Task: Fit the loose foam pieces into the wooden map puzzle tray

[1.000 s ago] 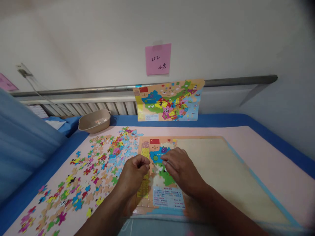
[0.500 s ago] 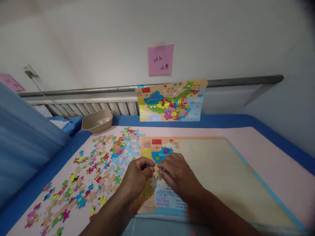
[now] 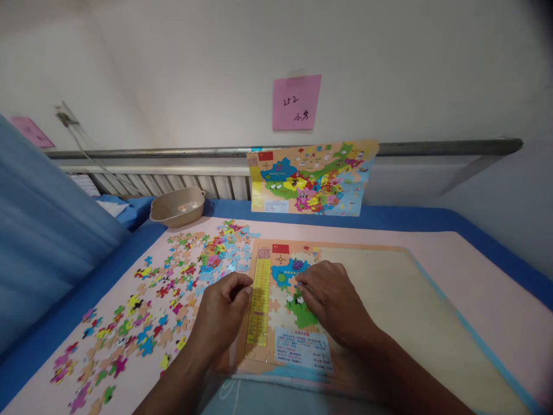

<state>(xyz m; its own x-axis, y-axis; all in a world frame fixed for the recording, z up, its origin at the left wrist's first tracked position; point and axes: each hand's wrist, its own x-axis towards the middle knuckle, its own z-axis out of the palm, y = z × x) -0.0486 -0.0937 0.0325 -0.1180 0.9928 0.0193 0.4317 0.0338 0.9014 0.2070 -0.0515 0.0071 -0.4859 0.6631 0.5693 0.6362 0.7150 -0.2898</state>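
A partly assembled map jigsaw puzzle (image 3: 261, 311) lies in its flat board (image 3: 389, 323), with pieces joined along the left side, a blue patch and a green patch with white sheep. At the puzzle's left border, my left hand (image 3: 225, 308) is closed, thumb against curled index finger; anything between them is hidden. My right hand (image 3: 332, 300) is over the middle of the joined part, its fingers pinched together at the blue and green patches. Whatever those fingertips hold cannot be made out, and the hand covers part of the puzzle.
Many loose puzzle pieces (image 3: 147, 344) spread over the pink tabletop on the left. Behind them stands a beige basin (image 3: 177, 208) with a few pieces inside. A printed map picture (image 3: 311, 180) hangs from the metal rail (image 3: 449, 148). A blue curtain (image 3: 47, 230) hangs at far left.
My hands have come apart: the left has drawn back left to the puzzle's border, and the right has shifted slightly right. The green patch with sheep now shows. The view has shifted a little.
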